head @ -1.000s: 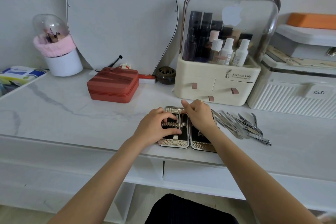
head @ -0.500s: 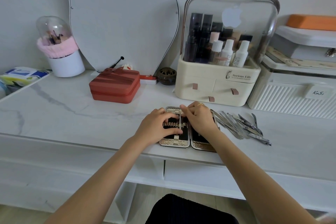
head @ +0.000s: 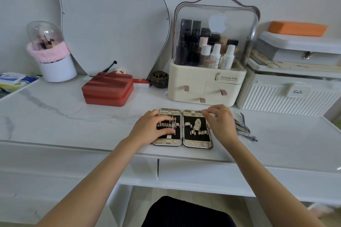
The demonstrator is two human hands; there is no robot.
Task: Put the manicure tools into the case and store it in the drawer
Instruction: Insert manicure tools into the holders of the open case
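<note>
1. One slim steel tool (head: 173, 121) already sits upright in the elastic loops of the left panel, so most of the packing is still ahead of me, I judge.
2. My left hand (head: 151, 128) lies on that left panel, fingers loosely curled and pressing down on the loops beside the seated tool; it holds nothing, it only steadies.
3. The open gold-textured manicure case with black lining (head: 182, 128) lies flat near the front edge of the white marble-look vanity top (head: 55, 116), both halves spread like a book. It looks stiff and light, likely to skid on this smooth surface, so I would keep a palm on it while loading.
4. My right hand (head: 220, 124) hovers over the case's right edge, thumb and forefinger drawn together; whether they pinch anything I cannot tell.
5. A loose heap of shiny metal manicure tools (head: 243, 129) waits just right of that hand, partly hidden behind it. They look thin, rigid, slick and pointed, so I would take each by its middle shaft and slide it under a loop.
6. The white drawer front (head: 193, 171) below the top is closed. For stowing, I would grip the folded case across its short sides.
</note>
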